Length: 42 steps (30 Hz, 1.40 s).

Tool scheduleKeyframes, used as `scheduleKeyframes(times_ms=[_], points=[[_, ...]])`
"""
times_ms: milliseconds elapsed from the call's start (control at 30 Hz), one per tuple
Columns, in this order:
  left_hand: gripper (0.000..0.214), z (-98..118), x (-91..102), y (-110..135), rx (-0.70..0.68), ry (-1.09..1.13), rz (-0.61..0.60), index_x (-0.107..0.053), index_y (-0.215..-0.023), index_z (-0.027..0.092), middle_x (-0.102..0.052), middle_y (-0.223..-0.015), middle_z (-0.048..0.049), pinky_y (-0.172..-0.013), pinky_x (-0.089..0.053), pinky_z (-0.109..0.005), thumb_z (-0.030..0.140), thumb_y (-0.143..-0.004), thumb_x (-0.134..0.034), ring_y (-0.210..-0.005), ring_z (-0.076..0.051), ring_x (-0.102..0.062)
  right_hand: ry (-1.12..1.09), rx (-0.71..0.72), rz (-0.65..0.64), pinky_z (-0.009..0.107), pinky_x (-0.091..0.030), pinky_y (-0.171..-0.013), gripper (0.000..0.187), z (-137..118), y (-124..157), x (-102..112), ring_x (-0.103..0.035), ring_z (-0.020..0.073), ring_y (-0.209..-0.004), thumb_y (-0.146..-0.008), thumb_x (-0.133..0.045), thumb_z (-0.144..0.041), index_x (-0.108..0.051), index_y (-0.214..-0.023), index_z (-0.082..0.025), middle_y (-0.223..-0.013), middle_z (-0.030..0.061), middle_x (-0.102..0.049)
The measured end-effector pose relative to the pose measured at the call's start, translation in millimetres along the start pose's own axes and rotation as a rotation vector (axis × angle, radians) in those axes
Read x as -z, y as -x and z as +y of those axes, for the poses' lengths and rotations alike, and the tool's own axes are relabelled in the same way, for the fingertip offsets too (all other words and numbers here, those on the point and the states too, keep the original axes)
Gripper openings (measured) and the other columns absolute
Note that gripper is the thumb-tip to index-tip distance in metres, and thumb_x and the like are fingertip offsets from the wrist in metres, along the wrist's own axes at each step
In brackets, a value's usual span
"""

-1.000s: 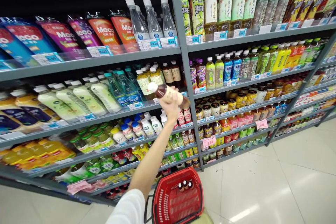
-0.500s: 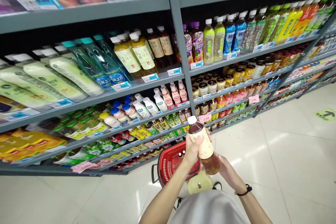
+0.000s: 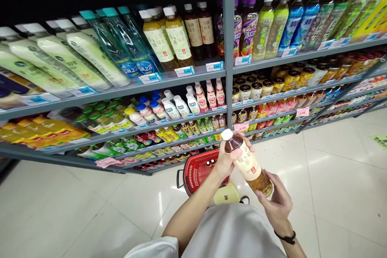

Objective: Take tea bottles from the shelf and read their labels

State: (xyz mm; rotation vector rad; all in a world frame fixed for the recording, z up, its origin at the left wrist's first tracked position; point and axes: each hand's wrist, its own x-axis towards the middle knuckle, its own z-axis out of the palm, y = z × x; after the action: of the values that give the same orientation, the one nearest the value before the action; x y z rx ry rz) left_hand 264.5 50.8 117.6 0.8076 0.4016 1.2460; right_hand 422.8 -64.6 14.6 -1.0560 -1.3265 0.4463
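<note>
A tea bottle [image 3: 246, 165] with a white cap, brown liquid and a cream label is tilted in front of me, its cap end up and to the left. My left hand [image 3: 226, 163] is wrapped round its upper part, thumb across the label's top edge. At the base, my right hand [image 3: 276, 203] has thumb and fingers around the bottom end. Below and behind the bottle, a red shopping basket [image 3: 189, 173] stands on the floor with a few small things in it. Similar brown bottles [image 3: 193, 28] stand on the shelf ahead.
Shelves packed with drinks fill the space ahead, split by a grey upright post [image 3: 229, 40]. Large pale green bottles [image 3: 60, 52] lean at the left. A light yellow bag [image 3: 226, 195] is by my body, near the basket. Tiled floor [image 3: 341, 169] extends to the right.
My view has shifted, so the shelves sit differently in it. Both hands still hold the bottle; it has turned so its label shows more fully, and my right fingers now grasp its base more visibly.
</note>
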Motion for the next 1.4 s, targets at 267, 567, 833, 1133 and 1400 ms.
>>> scheduleKeyframes(times_ms=[267, 567, 833, 1133, 1400], points=[[0.048, 0, 2.1, -4, -0.106, -0.063, -0.036, -0.064, -0.114, 0.019, -0.068, -0.102, -0.006, -0.082, -0.06, -0.037, 0.033, -0.076, -0.09, -0.087, -0.021, -0.072, 0.277, 0.31, 0.118, 0.046, -0.061, -0.072, 0.072, -12, -14, 4, -0.068, 0.0308, -0.099, -0.081, -0.089, -0.013, -0.062, -0.147, -0.02, -0.116, 0.0162, -0.068], [0.043, 28, 1.2, -13, -0.001, 0.08, -0.072, -0.067, -0.107, 0.017, -0.068, -0.096, -0.0041, -0.08, -0.059, -0.032, 0.028, -0.072, -0.089, -0.091, -0.021, -0.072, 0.069, 0.177, 0.088, 0.043, -0.062, -0.088, 0.063, -15, -21, -11, -0.064, 0.0292, -0.113, -0.087, -0.085, -0.027, -0.062, -0.146, -0.022, -0.123, 0.015, -0.063], [0.042, 49, 12.9, -15, -0.028, 0.017, -0.237, -0.071, -0.105, 0.015, -0.068, -0.097, -0.0069, -0.084, -0.059, -0.036, 0.03, -0.07, -0.091, -0.085, -0.018, -0.068, -0.206, -0.122, -0.211, 0.033, -0.065, -0.096, 0.059, -1, 8, -17, -0.076, 0.0268, -0.112, -0.094, -0.078, -0.046, -0.062, -0.147, -0.027, -0.129, 0.0117, -0.074], [0.045, 53, 5.9, -1, -0.121, -0.307, -0.145, -0.065, -0.115, 0.017, -0.069, -0.11, -0.0106, -0.084, -0.06, -0.034, 0.03, -0.078, -0.089, -0.096, -0.023, -0.07, -0.182, -0.105, -0.082, 0.031, -0.061, -0.105, 0.069, 7, 13, -23, -0.071, 0.0232, -0.122, -0.084, -0.085, -0.018, -0.062, -0.149, -0.026, -0.136, 0.0098, -0.071], [0.04, 55, -3.4, 6, -0.124, -0.472, -0.033, -0.066, -0.112, 0.015, -0.069, -0.108, -0.01, -0.085, -0.057, -0.032, 0.029, -0.081, -0.088, -0.094, -0.02, -0.069, -0.328, -0.288, -0.188, 0.03, -0.064, -0.098, 0.057, 6, 16, -29, -0.076, 0.0244, -0.113, -0.088, -0.084, -0.024, -0.068, -0.142, -0.026, -0.128, 0.0091, -0.076]])
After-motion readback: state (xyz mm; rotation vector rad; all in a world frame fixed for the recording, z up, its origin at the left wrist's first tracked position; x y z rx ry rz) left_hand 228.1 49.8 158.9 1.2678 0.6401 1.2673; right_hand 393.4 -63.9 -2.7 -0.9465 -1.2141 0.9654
